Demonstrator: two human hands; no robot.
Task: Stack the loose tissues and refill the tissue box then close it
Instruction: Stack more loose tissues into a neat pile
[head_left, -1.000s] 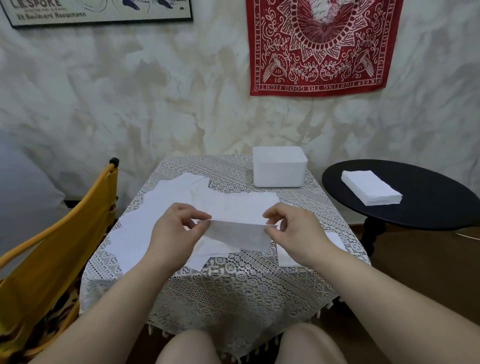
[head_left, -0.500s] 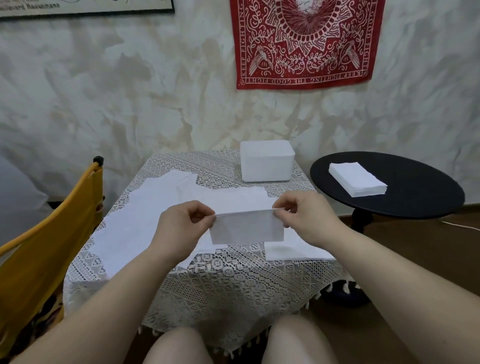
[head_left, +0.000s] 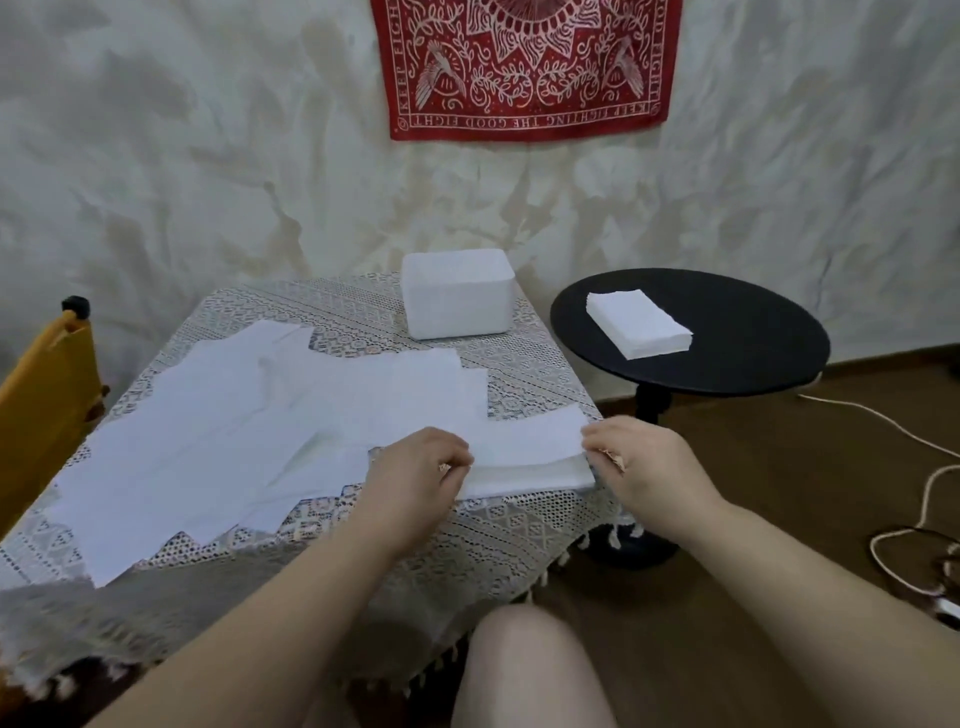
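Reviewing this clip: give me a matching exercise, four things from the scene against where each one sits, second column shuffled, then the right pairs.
Things:
1. tissue box
2. neat tissue stack
3. red cloth
4. folded tissue

Places:
A. hung on the wall
B. between both hands at the lace table's near right corner
C. far edge of the lace table
D. on the round black table

Pairs: 1-C, 2-D, 3-A, 4-B

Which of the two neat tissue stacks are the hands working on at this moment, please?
The stack at the lace table's near right corner: the left hand and right hand pinch its ends. The other stack lies untouched on the black round table.
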